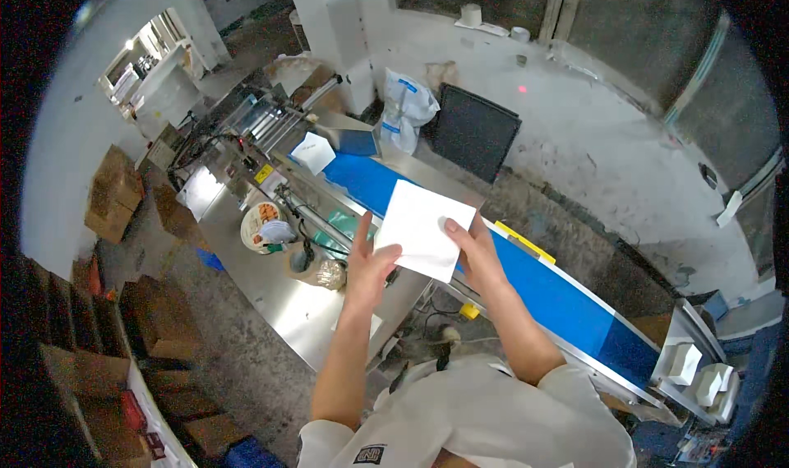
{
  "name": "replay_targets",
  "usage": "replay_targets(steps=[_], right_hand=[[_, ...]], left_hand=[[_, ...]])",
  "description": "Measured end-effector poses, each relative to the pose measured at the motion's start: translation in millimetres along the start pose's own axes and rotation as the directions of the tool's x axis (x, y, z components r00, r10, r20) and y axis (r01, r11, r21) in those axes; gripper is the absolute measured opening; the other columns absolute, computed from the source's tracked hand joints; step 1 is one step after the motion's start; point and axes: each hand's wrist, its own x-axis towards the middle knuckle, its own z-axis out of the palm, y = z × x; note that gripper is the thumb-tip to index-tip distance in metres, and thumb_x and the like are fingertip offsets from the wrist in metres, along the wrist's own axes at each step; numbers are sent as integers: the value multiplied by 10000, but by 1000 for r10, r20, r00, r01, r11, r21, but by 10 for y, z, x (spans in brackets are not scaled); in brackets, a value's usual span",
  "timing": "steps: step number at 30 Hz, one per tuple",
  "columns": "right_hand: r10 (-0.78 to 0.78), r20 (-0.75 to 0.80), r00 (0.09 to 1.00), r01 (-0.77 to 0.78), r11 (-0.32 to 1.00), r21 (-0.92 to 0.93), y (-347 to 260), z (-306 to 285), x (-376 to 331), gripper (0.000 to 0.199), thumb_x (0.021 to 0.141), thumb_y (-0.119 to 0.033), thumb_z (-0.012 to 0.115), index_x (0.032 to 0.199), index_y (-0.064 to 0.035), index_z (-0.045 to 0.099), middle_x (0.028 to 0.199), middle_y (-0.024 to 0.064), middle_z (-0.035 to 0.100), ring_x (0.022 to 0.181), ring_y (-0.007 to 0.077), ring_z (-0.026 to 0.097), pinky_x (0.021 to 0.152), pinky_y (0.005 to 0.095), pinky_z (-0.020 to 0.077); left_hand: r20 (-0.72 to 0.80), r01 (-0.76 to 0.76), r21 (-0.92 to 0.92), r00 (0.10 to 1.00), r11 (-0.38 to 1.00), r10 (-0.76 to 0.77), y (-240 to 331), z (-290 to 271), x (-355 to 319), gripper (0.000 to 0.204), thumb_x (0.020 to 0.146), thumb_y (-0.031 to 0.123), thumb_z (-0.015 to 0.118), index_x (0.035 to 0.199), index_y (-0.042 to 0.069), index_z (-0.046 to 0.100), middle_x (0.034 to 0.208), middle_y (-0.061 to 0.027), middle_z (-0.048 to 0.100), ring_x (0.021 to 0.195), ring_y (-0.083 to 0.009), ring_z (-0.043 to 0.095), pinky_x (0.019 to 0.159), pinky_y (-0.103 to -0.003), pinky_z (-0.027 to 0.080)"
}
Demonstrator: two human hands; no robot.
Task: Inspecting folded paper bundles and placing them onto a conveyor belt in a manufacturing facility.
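Note:
A flat white square piece (423, 225), which looks like paper, is held up over the blue conveyor belt (542, 295). My left hand (369, 262) grips its left edge, thumb on top and one finger pointing up alongside. On the opposite edge, the thumb of my right hand (479, 250) presses down while the other fingers go underneath, hidden. Whether it is one sheet or several layers I cannot tell. Farther up the belt, a white paper-like piece (313, 152) with small print lies near the machine.
A steel table (288, 320) at left carries a round tub (265, 225) with orange bits and a bag (329, 274). White packets (684, 364) sit at the belt's right end. Beyond the belt are a white sack (407, 106) and a dark panel (474, 131). Cardboard boxes (113, 193) stand left.

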Motion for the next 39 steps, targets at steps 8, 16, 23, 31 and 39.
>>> replay_targets(steps=[8, 16, 23, 31, 39], right_hand=[[228, 234, 945, -311, 846, 434, 161, -373, 83, 663, 904, -366, 615, 1404, -25, 344, 1371, 188, 474, 1244, 344, 491, 997, 494, 457], [80, 322, 943, -299, 627, 719, 545, -686, 280, 566, 960, -371, 512, 1415, -64, 374, 1407, 155, 453, 1264, 333, 472, 1056, 487, 395], [-180, 233, 956, 58, 892, 449, 312, -621, 160, 483, 989, -274, 448, 1420, -67, 373, 1436, 145, 427, 1271, 309, 473, 1053, 474, 402], [-7, 350, 937, -164, 874, 457, 361, -860, 153, 755, 828, -386, 674, 1403, -8, 362, 1350, 173, 499, 1225, 330, 508, 1042, 439, 410], [96, 239, 966, -227, 756, 614, 422, -750, 169, 698, 906, -501, 539, 1426, -71, 360, 1389, 165, 468, 1227, 337, 500, 1052, 467, 397]], left_hand=[[-40, -78, 222, 995, 972, 89, 129, 369, -159, 755, 929, 421, 567, 1437, -37, 247, 1200, -176, 566, 1048, -255, 611, 813, -367, 563], [128, 57, 206, 988, 977, -84, 324, 762, -23, 508, 868, 236, 702, 1242, -50, 512, 1145, -102, 608, 1028, -150, 574, 867, -284, 467], [50, 74, 251, 995, 965, -90, 320, 911, -85, 532, 850, 178, 710, 1275, -39, 475, 1163, -104, 594, 1023, -163, 584, 864, -284, 473], [318, -237, 417, 942, 878, 103, 293, 1138, -28, 615, 798, 139, 759, 1269, -22, 398, 1168, -121, 571, 1072, -195, 568, 881, -318, 484], [252, -173, 401, 965, 900, 73, 287, 1165, 3, 607, 815, 176, 758, 1282, -18, 422, 1170, -113, 580, 1064, -182, 565, 898, -318, 471]])
